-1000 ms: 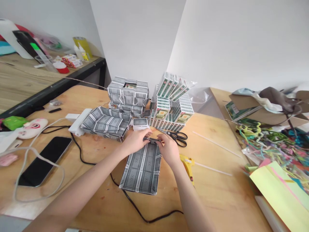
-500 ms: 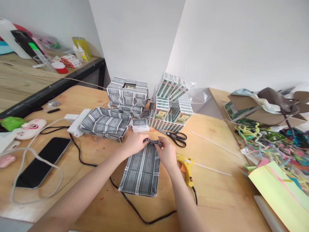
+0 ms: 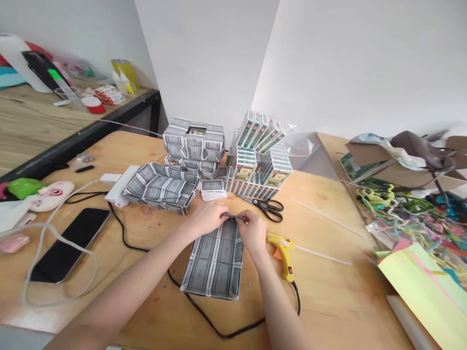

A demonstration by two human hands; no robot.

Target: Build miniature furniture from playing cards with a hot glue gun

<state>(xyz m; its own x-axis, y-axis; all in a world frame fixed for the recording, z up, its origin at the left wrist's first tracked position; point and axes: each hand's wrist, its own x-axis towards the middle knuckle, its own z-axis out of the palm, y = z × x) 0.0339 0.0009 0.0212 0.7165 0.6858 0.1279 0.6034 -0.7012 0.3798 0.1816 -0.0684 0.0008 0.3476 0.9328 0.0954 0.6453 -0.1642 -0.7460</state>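
The left hand (image 3: 207, 218) pinched one end of a thin strip (image 3: 233, 216), fingers curled nearly closed; the right hand (image 3: 254, 232) gripped its other end likewise. The strip was at the far edge of the card panel (image 3: 213, 267), which lay on the counter (image 3: 335, 301), near the glue gun (image 3: 286, 257).

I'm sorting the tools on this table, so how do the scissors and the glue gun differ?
Colour: the scissors have black handles, while the glue gun is mostly yellow.
Cord: a black cord leaves the glue gun's handle; the scissors have none.
Place: the scissors lie beside the stacked card boxes, farther back than the glue gun.
Shared: both rest on the table.
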